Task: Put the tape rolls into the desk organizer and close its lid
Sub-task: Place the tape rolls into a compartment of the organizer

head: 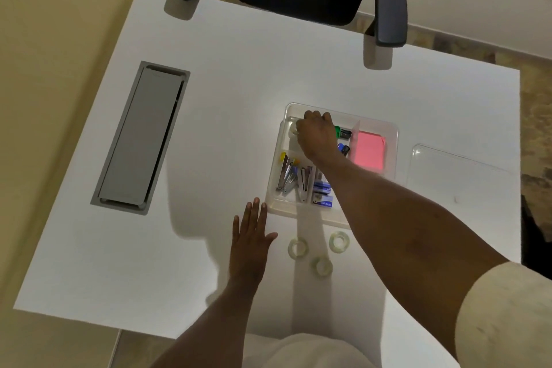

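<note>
Fingers [313, 116] in organizer [391, 140]; 3 tape rolls [297, 247] on desk [239, 98].

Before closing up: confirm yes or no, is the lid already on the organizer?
No. The clear lid lies flat on the desk to the right of the open organizer, apart from it.

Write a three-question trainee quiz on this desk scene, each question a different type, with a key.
1. How many tape rolls lie loose on the desk outside the organizer?
2. True or false: the clear lid is already closed on the organizer.
3. Which hand is inside the organizer? A) left hand B) right hand C) neither

Key
1. Three, just in front of the organizer.
2. False; the lid lies flat on the desk to the organizer's right.
3. B; the right hand is over the far-left compartment, while the left hand rests flat on the desk.
</note>
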